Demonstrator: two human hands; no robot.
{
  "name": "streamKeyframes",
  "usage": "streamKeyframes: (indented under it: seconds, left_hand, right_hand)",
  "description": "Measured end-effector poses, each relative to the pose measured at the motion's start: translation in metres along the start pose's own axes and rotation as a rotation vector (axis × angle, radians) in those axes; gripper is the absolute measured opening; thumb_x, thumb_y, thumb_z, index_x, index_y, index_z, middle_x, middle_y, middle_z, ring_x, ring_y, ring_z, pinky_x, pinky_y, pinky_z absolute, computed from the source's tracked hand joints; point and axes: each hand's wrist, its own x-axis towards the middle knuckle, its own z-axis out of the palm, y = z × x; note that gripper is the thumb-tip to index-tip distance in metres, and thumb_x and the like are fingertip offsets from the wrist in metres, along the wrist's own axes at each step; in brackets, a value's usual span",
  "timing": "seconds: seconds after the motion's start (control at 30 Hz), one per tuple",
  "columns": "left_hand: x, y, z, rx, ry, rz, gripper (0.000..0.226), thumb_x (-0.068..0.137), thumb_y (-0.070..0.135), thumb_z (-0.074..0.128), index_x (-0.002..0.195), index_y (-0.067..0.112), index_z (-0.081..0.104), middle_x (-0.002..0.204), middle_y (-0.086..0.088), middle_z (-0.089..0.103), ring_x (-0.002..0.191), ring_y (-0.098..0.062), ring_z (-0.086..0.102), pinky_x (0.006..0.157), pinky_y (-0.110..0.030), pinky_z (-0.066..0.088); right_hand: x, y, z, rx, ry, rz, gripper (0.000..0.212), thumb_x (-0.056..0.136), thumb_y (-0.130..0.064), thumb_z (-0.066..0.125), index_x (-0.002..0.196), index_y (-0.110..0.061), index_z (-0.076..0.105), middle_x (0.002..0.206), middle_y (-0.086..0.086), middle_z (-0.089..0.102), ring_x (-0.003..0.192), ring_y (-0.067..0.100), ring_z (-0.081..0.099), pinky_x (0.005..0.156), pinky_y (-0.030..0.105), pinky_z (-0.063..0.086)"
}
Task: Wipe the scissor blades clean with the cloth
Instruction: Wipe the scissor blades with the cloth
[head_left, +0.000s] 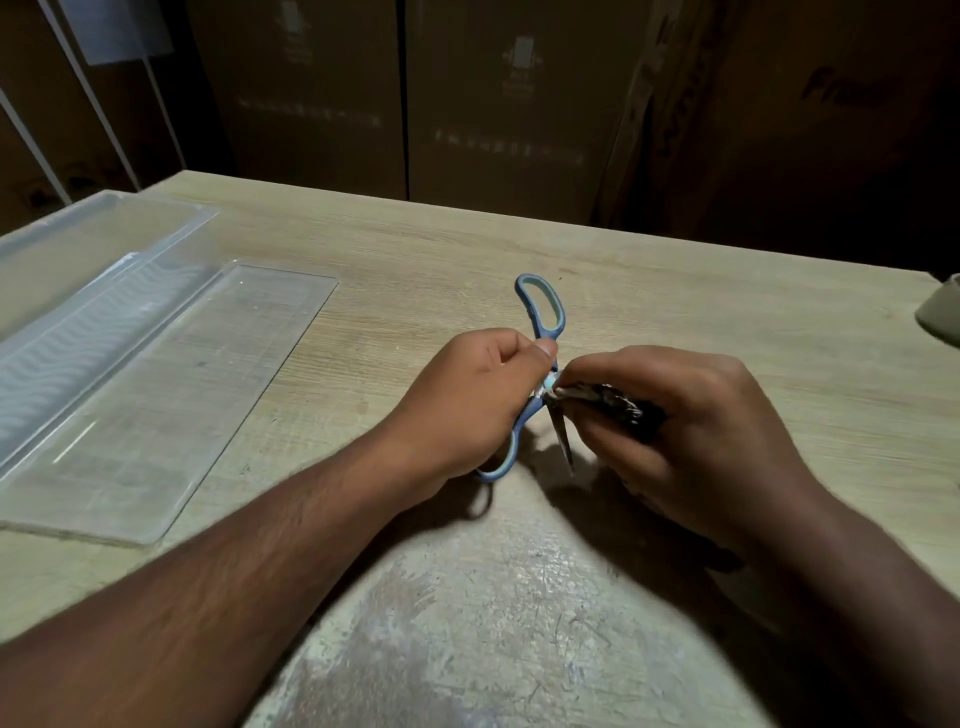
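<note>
Blue-handled scissors (543, 306) are held above the wooden table (675, 291), spread apart, one handle loop pointing away and the other low under my left palm. My left hand (467, 400) grips the handles near the pivot, thumb on the upper handle. My right hand (675, 431) pinches a dark cloth (618, 405) folded around one blade close to the pivot. The other blade (565, 441) points down toward me, bare and thin. Most of the wrapped blade is hidden by the cloth and my fingers.
A clear plastic box (62, 270) and its flat clear lid (171, 395) lie on the table's left side. A pale object (940, 312) sits at the right edge. Cardboard boxes stand behind the far edge. The near tabletop is worn and whitish.
</note>
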Motion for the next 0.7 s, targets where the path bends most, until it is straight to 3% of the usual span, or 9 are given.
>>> streamKeyframes:
  seconds: [0.1, 0.23, 0.37, 0.47, 0.53, 0.6, 0.7]
  left_hand:
    - [0.002, -0.003, -0.002, -0.006, 0.044, -0.004, 0.045, 0.095, 0.054, 0.055, 0.083, 0.014, 0.073, 0.072, -0.012, 0.052, 0.066, -0.021, 0.042, 0.070, -0.041, 0.035]
    - [0.004, -0.004, -0.004, -0.050, 0.037, -0.019, 0.046, 0.090, 0.056, 0.055, 0.085, 0.015, 0.074, 0.081, -0.027, 0.065, 0.072, -0.024, 0.051, 0.074, -0.044, 0.040]
    - [0.005, -0.004, -0.006, -0.040, -0.030, -0.048, 0.046, 0.090, 0.057, 0.054, 0.089, 0.016, 0.075, 0.078, -0.014, 0.064, 0.069, -0.022, 0.049, 0.074, -0.044, 0.036]
    - [0.005, -0.004, -0.006, -0.070, -0.026, -0.036, 0.040, 0.091, 0.055, 0.058, 0.087, 0.020, 0.077, 0.089, -0.018, 0.077, 0.079, -0.023, 0.062, 0.082, -0.049, 0.048]
    - [0.005, -0.004, -0.006, -0.082, 0.024, -0.028, 0.035, 0.097, 0.048, 0.063, 0.080, 0.020, 0.076, 0.078, -0.005, 0.077, 0.075, -0.018, 0.065, 0.083, -0.051, 0.050]
    - [0.005, -0.006, -0.005, -0.095, 0.039, -0.027, 0.034, 0.103, 0.042, 0.063, 0.077, 0.023, 0.075, 0.072, 0.006, 0.073, 0.070, -0.013, 0.062, 0.080, -0.043, 0.046]
    - [0.005, -0.006, -0.010, -0.134, 0.005, -0.038, 0.033, 0.096, 0.047, 0.062, 0.077, 0.024, 0.077, 0.080, -0.004, 0.076, 0.078, -0.019, 0.064, 0.085, -0.048, 0.049]
  right_hand:
    - [0.000, -0.005, 0.001, -0.046, -0.005, -0.070, 0.023, 0.097, -0.032, 0.068, 0.118, -0.029, 0.079, 0.104, -0.011, 0.078, 0.082, 0.015, 0.075, 0.063, 0.038, 0.058]
    - [-0.001, -0.012, -0.003, -0.196, -0.025, -0.148, 0.024, 0.094, -0.033, 0.068, 0.114, -0.032, 0.080, 0.101, -0.013, 0.079, 0.076, 0.020, 0.075, 0.055, 0.035, 0.055]
    - [-0.002, -0.014, -0.002, -0.176, 0.030, -0.125, 0.022, 0.097, -0.032, 0.069, 0.116, -0.030, 0.080, 0.105, -0.012, 0.081, 0.080, 0.018, 0.078, 0.057, 0.034, 0.057]
    - [0.000, -0.011, -0.001, -0.137, 0.016, -0.116, 0.022, 0.098, -0.027, 0.072, 0.119, -0.028, 0.079, 0.112, -0.011, 0.080, 0.086, 0.016, 0.079, 0.061, 0.036, 0.060]
    - [0.000, -0.010, -0.001, -0.122, -0.007, -0.130, 0.022, 0.098, -0.020, 0.076, 0.119, -0.024, 0.080, 0.111, -0.008, 0.081, 0.086, 0.017, 0.079, 0.063, 0.037, 0.061]
    - [-0.001, -0.011, -0.003, -0.136, -0.024, -0.158, 0.020, 0.097, -0.016, 0.077, 0.116, -0.022, 0.080, 0.107, -0.005, 0.081, 0.082, 0.019, 0.079, 0.062, 0.038, 0.062]
    - [0.000, -0.013, -0.005, -0.157, -0.026, -0.184, 0.020, 0.098, -0.021, 0.072, 0.116, -0.024, 0.080, 0.106, -0.008, 0.081, 0.080, 0.018, 0.078, 0.060, 0.038, 0.061]
